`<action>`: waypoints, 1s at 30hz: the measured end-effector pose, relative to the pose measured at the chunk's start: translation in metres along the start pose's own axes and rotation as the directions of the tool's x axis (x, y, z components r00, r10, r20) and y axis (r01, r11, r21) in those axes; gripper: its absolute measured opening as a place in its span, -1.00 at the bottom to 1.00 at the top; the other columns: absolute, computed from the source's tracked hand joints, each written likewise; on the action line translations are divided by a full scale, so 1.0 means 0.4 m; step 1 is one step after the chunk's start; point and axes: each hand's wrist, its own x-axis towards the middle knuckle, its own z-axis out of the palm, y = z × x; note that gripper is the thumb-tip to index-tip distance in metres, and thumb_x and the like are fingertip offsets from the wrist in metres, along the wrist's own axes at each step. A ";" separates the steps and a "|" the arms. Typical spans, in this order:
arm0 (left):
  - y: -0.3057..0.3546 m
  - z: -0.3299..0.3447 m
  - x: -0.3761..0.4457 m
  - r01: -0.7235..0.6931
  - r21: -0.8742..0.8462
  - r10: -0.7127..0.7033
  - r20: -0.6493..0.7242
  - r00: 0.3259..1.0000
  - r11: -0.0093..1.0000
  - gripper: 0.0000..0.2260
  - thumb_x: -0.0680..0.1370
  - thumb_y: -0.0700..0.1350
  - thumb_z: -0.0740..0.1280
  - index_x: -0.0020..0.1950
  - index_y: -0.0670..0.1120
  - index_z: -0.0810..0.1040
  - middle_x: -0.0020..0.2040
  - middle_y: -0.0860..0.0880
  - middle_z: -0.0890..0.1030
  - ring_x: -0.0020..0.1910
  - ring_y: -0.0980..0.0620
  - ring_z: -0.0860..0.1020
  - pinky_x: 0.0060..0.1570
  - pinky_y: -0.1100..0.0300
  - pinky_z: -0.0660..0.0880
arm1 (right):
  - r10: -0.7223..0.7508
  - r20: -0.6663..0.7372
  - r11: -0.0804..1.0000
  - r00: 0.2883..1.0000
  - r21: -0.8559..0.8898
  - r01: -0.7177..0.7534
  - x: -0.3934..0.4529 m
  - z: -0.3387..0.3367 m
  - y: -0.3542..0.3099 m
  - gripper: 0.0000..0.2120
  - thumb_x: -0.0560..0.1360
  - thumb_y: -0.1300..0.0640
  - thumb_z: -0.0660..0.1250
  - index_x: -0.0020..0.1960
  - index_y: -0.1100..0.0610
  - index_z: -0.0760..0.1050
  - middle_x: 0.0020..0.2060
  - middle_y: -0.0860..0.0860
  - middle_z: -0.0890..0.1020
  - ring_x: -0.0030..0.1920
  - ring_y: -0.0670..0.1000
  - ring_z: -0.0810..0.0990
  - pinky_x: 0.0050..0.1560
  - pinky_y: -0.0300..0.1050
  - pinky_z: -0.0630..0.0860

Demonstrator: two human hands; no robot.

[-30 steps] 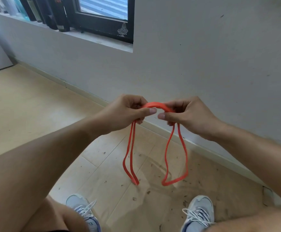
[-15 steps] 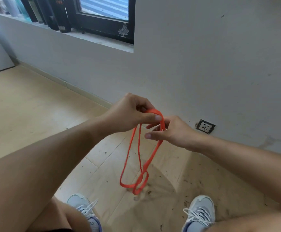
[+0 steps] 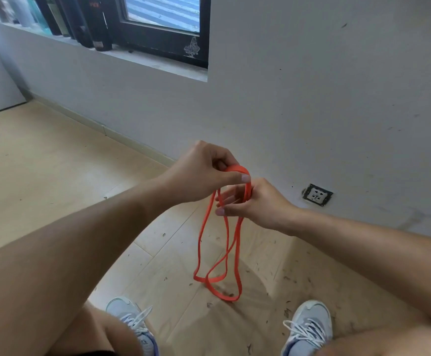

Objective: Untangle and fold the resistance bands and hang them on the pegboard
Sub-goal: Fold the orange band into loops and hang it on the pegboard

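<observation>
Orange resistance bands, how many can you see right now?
1. The orange rubber resistance band hangs in loops, its top gripped by the left hand, with the right hand touching its strands. No others show; the pegboard is out of view.
</observation>
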 end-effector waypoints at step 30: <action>-0.026 -0.043 -0.017 0.163 -0.256 -0.164 0.020 0.986 0.953 -0.81 0.52 -0.02 0.47 0.02 -0.12 0.66 -0.08 -0.06 0.69 -0.01 -0.04 0.68 0.01 0.06 0.67 | -0.030 -0.034 0.999 0.999 -0.027 0.029 0.013 -0.028 0.068 -0.79 0.47 0.03 0.55 0.05 0.10 0.72 -0.14 0.00 0.76 -0.11 -0.05 0.75 0.04 -0.13 0.66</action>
